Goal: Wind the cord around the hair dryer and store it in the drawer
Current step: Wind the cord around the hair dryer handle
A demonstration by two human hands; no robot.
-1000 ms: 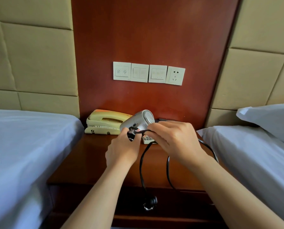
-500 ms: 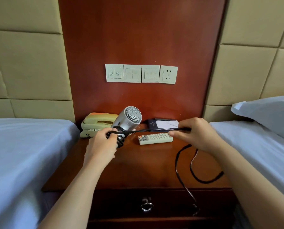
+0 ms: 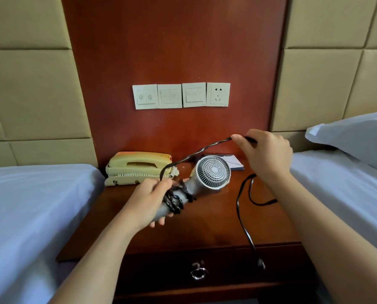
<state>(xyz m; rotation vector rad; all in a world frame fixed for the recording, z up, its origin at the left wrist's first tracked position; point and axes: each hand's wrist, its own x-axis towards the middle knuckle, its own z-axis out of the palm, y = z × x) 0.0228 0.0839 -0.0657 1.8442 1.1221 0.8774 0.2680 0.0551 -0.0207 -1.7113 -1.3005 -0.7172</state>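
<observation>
My left hand (image 3: 147, 201) grips the handle of the grey hair dryer (image 3: 212, 172) above the nightstand, its round grille facing me. Several turns of black cord (image 3: 201, 150) wrap the handle beside my fingers. My right hand (image 3: 265, 154) pinches the cord higher up and to the right, so a stretch runs slanted between my hands. The rest of the cord loops down from my right hand over the nightstand edge, with the plug (image 3: 261, 263) hanging in front of the drawer (image 3: 227, 272), which is closed and has a metal ring pull (image 3: 197, 272).
A yellowish telephone (image 3: 137, 168) sits at the back left of the wooden nightstand (image 3: 205, 229). A notepad (image 3: 234, 164) lies behind the dryer. Switches and a socket (image 3: 218, 94) are on the wood panel. Beds flank both sides, with a pillow (image 3: 358, 134) on the right.
My right hand has lifted the cord upward and further back. My left hand has turned the dryer so its grille faces me; the dryer now hides the remote control.
</observation>
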